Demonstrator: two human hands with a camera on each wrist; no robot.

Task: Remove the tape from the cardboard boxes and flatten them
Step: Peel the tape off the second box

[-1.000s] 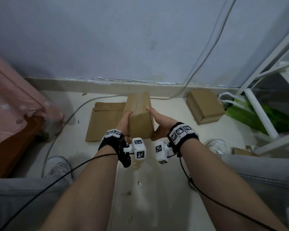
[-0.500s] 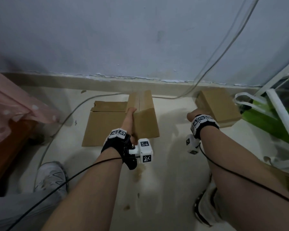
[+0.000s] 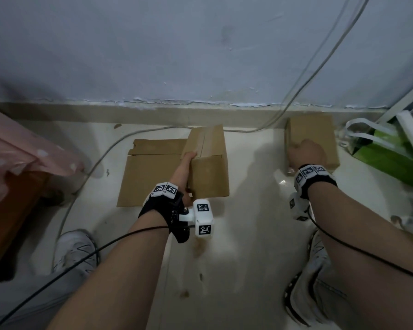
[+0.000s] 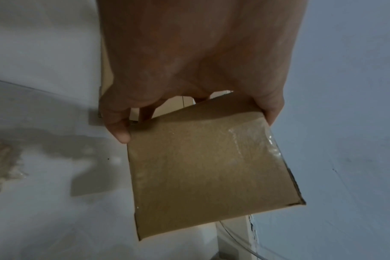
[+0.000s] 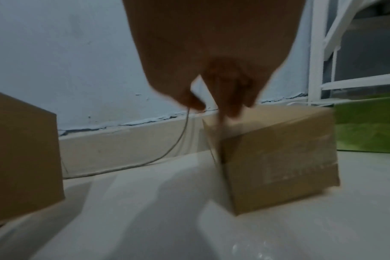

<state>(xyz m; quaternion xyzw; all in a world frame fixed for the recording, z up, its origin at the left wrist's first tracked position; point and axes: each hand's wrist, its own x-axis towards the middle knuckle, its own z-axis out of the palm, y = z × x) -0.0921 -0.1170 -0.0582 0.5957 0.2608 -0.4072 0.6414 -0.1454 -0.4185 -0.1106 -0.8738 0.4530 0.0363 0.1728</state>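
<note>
Gripping the taped box (image 3: 209,163), the left hand (image 3: 185,173) clasps it; the right hand (image 3: 306,152), fingers curled, touches the second box (image 3: 312,132).

My feeds are dim and bluish. The floor (image 3: 248,234) holds soft shadows and a faint glare patch. The right wrist view is motion-blurred; the head view bends at its edges.

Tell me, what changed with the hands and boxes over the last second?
The right hand let go of the held box and moved right to the second box by the wall, fingers at its near edge. The left hand kept gripping the held box alone. The flattened cardboard stayed put.
</note>
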